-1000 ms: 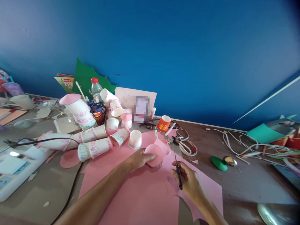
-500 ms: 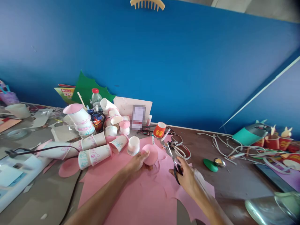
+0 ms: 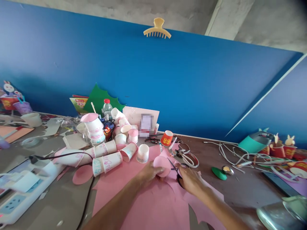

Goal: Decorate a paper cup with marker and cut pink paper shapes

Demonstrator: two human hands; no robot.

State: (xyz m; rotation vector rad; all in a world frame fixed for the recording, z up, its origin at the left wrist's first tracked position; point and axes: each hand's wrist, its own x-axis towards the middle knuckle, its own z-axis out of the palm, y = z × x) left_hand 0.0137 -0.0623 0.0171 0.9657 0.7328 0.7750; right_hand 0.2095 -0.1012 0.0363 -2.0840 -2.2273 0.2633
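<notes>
My left hand grips a round pink paper disc by its lower left edge, thumb on top. In my right hand is a pair of black-handled scissors, fingers through the handles, blades apart at the disc's right edge. Whether the blades touch the paper I cannot tell. Beneath both hands lies a large pink sheet with cut edges. A white paper cup stands just beyond my left hand, and a red paper cup is upright farther back.
Several decorated paper cups lie and stand at the left, near another pink disc. A power strip and black cable are at lower left. White cables, a green oval piece and a glass vessel are at right.
The scissors have come leftward to the disc's edge, with their blades now apart. The disc is tilted differently in my left hand. The view has tipped upward, showing the whole hair claw.
</notes>
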